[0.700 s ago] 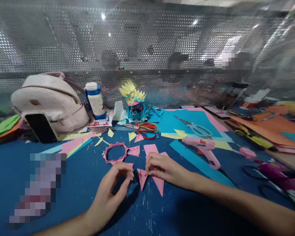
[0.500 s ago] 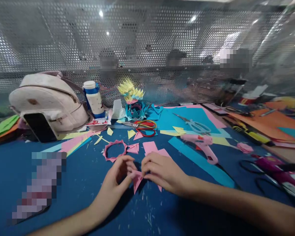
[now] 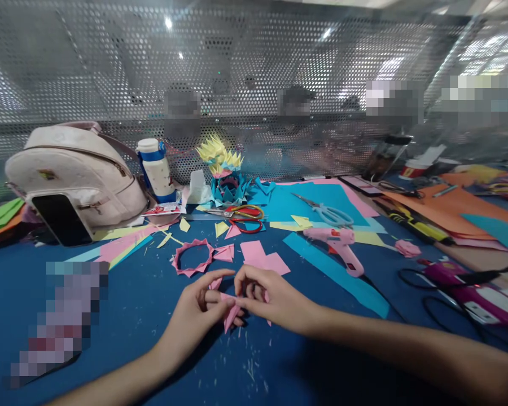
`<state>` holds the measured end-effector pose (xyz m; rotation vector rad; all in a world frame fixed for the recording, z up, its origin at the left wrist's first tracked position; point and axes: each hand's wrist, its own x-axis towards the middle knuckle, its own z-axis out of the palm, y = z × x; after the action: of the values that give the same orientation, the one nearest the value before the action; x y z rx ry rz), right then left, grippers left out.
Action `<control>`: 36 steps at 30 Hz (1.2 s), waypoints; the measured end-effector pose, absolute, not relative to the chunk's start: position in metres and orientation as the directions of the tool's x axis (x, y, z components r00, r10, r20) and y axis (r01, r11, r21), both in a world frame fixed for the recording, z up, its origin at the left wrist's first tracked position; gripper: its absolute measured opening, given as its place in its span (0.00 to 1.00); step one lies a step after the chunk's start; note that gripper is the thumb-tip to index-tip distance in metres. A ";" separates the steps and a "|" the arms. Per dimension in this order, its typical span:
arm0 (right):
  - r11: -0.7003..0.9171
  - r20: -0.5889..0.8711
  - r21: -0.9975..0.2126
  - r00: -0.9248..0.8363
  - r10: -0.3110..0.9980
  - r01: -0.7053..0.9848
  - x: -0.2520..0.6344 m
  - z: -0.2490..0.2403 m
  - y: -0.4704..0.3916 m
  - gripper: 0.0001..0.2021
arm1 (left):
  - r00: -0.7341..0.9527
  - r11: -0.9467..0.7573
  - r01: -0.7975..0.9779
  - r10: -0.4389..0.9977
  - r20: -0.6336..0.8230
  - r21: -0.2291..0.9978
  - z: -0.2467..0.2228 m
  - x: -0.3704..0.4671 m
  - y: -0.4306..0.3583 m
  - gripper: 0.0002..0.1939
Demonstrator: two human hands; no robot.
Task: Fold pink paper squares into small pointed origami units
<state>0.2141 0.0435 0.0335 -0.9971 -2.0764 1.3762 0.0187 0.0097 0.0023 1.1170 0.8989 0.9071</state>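
Note:
Between my two hands is a small folded piece of pink paper (image 3: 230, 321), its pointed end hanging down. My left hand (image 3: 198, 307) pinches it between thumb and fingers from the left. From the right, the thumb and fingertips of my right hand (image 3: 275, 296) are closed on the same paper. Part of the paper is hidden behind the fingers. Just beyond my hands lies a pink paper ring with a zigzag edge (image 3: 176, 262), beside a folded pink piece (image 3: 224, 253). Flat pink paper squares (image 3: 254, 254) lie past my right hand.
A pink glue gun (image 3: 341, 245) rests on a blue paper strip to the right. Red-handled scissors (image 3: 249, 217), pale blue scissors (image 3: 332, 213) and a spiky paper flower (image 3: 228, 189) are farther back. A backpack (image 3: 76, 169) with a phone (image 3: 61, 220) and a bottle (image 3: 157, 172) stand left.
My fingers have shifted around the pink paper, and my right fingertips have come closer to my left thumb. The whole view has moved slightly.

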 end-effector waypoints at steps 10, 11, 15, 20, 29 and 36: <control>0.216 -0.019 -0.942 -0.683 0.730 0.257 0.219 0.046 0.054 0.06 | 0.360 0.166 -0.091 0.925 -0.123 0.982 0.003 0.020 0.007 0.34; 0.276 0.014 -0.923 -0.693 0.721 0.268 0.223 0.052 0.059 0.05 | 0.360 0.157 -0.075 0.925 -0.120 0.985 0.003 0.019 0.006 0.33; 0.453 0.016 -0.821 -0.780 0.625 0.347 0.246 0.072 0.084 0.07 | 0.362 0.080 0.009 0.929 -0.078 0.997 0.003 0.016 0.004 0.27; 0.665 -0.078 -0.680 -0.932 0.353 0.309 0.264 0.064 0.099 0.07 | 0.382 -0.159 0.188 0.921 0.077 0.969 0.004 0.010 0.003 0.15; 0.714 0.047 -0.643 -0.916 0.399 0.278 0.261 0.052 0.090 0.07 | 0.438 -0.609 0.508 0.792 0.426 0.610 0.010 -0.003 0.011 0.13; 0.737 0.136 -0.638 -0.910 0.392 0.223 0.252 0.052 0.076 0.05 | 0.593 -0.828 0.532 0.513 0.620 0.177 0.009 -0.003 0.003 0.16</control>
<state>0.2517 0.0756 0.0515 -0.4840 -2.6779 0.9349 -0.0034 0.0033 0.0095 2.8280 0.9278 1.0866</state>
